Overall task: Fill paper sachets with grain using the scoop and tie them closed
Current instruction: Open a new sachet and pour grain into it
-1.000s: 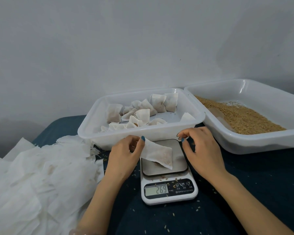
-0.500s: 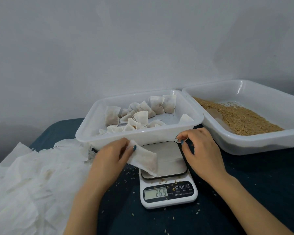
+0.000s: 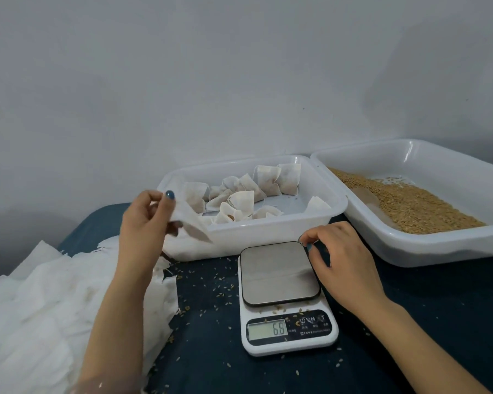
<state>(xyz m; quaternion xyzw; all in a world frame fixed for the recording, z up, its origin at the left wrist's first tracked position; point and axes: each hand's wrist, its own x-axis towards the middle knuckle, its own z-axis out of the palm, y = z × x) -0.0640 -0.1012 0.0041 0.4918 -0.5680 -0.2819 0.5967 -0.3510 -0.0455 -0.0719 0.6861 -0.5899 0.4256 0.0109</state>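
Sachet (image 3: 191, 223) now off the scale (image 3: 279, 273), pinched in the left hand (image 3: 143, 220).
The left thumb and curled fingers nip the sachet's top edge and it hangs slanting, up and to the left of the scale, in front of the near left corner of the tray (image 3: 268, 231) of filled sachets; half a second ago it lay on the scale's plate, and the reading has dropped from 26.9 to 6.6. The right hand (image 3: 342, 260) stays at the plate's back right corner, fingers curled, thumb and forefinger tips almost together; I cannot tell whether they hold anything. Behind and to the right of the scale sits the grain (image 3: 410, 203) tray, scoop (image 3: 367, 197) half buried in it. Left of the scale lies a heap of empty papers (image 3: 40, 302), with loose grains (image 3: 211, 285) scattered around its base.
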